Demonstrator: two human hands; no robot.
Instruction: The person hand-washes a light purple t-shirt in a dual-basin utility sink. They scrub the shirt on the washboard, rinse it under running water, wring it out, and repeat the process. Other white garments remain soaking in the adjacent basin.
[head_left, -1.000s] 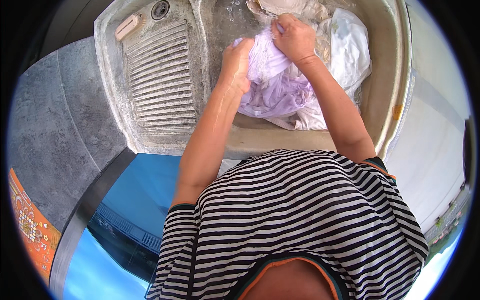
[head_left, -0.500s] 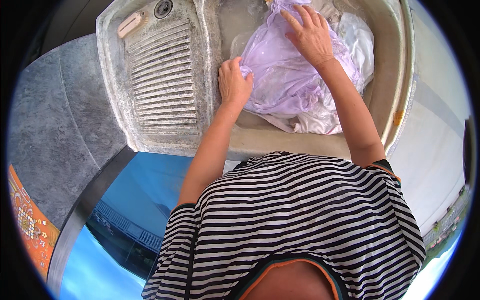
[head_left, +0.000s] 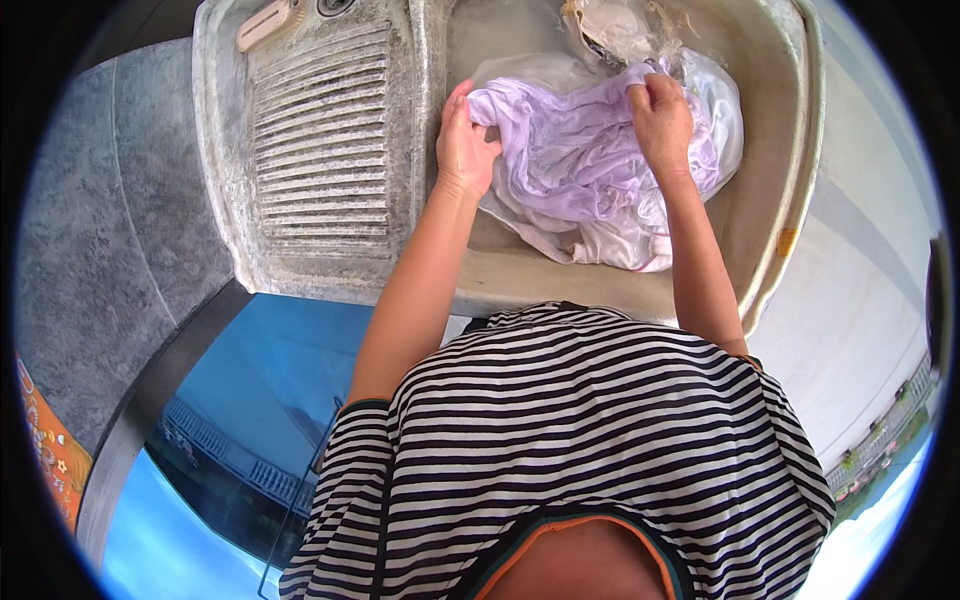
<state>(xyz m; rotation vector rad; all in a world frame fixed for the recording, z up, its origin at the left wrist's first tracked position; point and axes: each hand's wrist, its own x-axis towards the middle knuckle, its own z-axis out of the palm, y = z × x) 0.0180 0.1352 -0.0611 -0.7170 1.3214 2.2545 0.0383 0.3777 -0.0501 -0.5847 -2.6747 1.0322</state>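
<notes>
A wet lilac garment point(head_left: 570, 150) lies bunched in the basin of the stone laundry sink point(head_left: 770, 130). My left hand point(head_left: 466, 150) grips its left edge, close to the basin's left wall. At the garment's far right edge, my right hand point(head_left: 662, 125) is closed on the cloth with the fingers pinched. Under and beside the lilac cloth lie white wet clothes point(head_left: 625, 245), partly hidden by it. A white piece point(head_left: 722, 95) shows at the right. Beyond my right hand sits a beige, lacy bundle point(head_left: 610, 30).
Left of the basin is a ribbed washboard point(head_left: 325, 150), with a pale pink brush point(head_left: 268, 25) at its far corner beside a drain point(head_left: 335, 5). A grey stone countertop point(head_left: 100, 220) adjoins the sink on the left. An orange printed item point(head_left: 55, 450) shows at lower left.
My right hand has come nearer and closed on the cloth; before, its fingers were spread over it. The garment's far part has been drawn toward me, uncovering the beige bundle. My left hand moved slightly away.
</notes>
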